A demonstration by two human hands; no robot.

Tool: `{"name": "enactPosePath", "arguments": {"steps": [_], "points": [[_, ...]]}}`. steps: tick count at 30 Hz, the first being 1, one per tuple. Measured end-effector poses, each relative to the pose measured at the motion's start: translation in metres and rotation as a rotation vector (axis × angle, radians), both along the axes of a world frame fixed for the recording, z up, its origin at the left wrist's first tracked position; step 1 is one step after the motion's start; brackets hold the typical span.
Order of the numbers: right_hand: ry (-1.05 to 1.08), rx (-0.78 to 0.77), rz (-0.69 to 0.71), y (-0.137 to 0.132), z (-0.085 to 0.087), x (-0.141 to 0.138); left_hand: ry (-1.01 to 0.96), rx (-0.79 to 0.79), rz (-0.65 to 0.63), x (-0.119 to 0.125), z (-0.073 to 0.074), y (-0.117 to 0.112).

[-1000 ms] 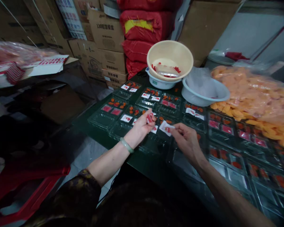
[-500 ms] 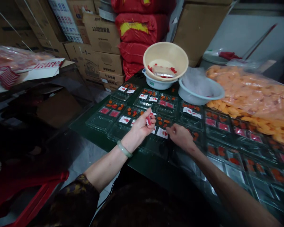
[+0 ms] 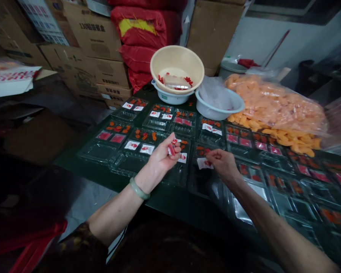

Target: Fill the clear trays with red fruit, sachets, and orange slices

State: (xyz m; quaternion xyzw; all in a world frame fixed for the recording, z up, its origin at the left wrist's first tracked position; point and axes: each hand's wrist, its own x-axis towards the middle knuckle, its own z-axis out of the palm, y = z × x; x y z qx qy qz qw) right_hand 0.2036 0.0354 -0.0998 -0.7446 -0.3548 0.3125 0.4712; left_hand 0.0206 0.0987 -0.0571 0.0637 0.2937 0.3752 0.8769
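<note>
My left hand, a green bangle at its wrist, is closed on a small bunch of red and white sachets held above the clear plastic trays. My right hand pinches one white sachet with a red mark and holds it low over a tray compartment just right of the left hand. Many trays in rows hold sachets and small orange-red pieces.
A beige bowl with red bits sits in a white bowl at the back; a pale blue bowl stands beside it. A big clear bag of orange pieces lies at right. Cardboard boxes and red sacks stand behind.
My right hand set a sachet down into a tray, then shifted right one tray with another sachet in its fingers. The left hand kept its bunch. The view swung right.
</note>
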Motion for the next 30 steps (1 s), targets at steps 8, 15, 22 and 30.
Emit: {"name": "enactPosePath", "arguments": {"steps": [8, 15, 22, 30], "points": [[-0.838, 0.106, 0.107, -0.009, 0.002, -0.021, 0.041, -0.027, -0.051, 0.020, -0.006, -0.012], [-0.244, 0.271, 0.370, -0.017, 0.048, -0.031, 0.196, 0.158, -0.049, 0.036, -0.007, -0.037], [0.048, 0.155, 0.403, -0.020, 0.051, -0.021, 0.305, 0.320, -0.212, 0.039, -0.013, -0.045], [0.320, 0.156, 0.145, -0.041, 0.043, 0.012, 0.197, 0.318, -0.294, 0.033, -0.014, -0.042]]}}
